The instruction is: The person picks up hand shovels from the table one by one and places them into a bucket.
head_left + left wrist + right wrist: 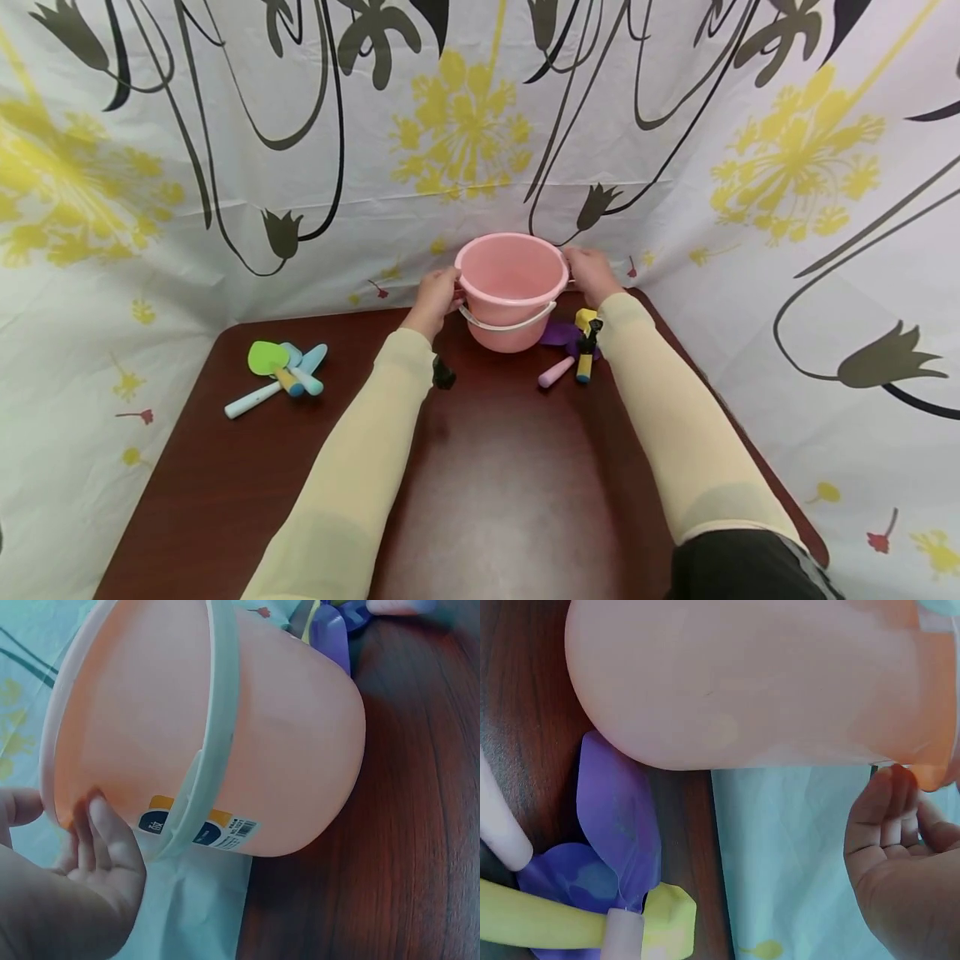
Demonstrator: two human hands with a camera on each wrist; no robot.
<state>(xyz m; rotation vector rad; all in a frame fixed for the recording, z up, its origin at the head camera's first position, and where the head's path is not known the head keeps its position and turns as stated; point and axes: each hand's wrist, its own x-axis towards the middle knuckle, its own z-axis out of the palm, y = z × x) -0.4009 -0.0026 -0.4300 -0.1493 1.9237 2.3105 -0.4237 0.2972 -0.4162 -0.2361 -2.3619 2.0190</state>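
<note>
A pink bucket [498, 313] with a white bail handle [517, 322] is at the far edge of the table, its mouth tipped toward the head camera. My left hand [433, 302] grips the rim on the left side; in the left wrist view its thumb and fingers [112, 832] pinch the rim on either side. On the opposite side, my right hand [591, 273] holds the rim, fingers [870, 814] curled at its edge in the right wrist view. A label [225, 829] shows on the bucket's wall. The bail hangs down across the front.
Close to the bucket's right lie a purple toy shovel [619, 817], a yellow toy tool [540, 915] and a pink handle [555, 372]. Left on the table is a pile with a green toy shovel [266, 357] and blue toy tools [312, 358]. A patterned curtain [360, 225] borders the table [510, 483].
</note>
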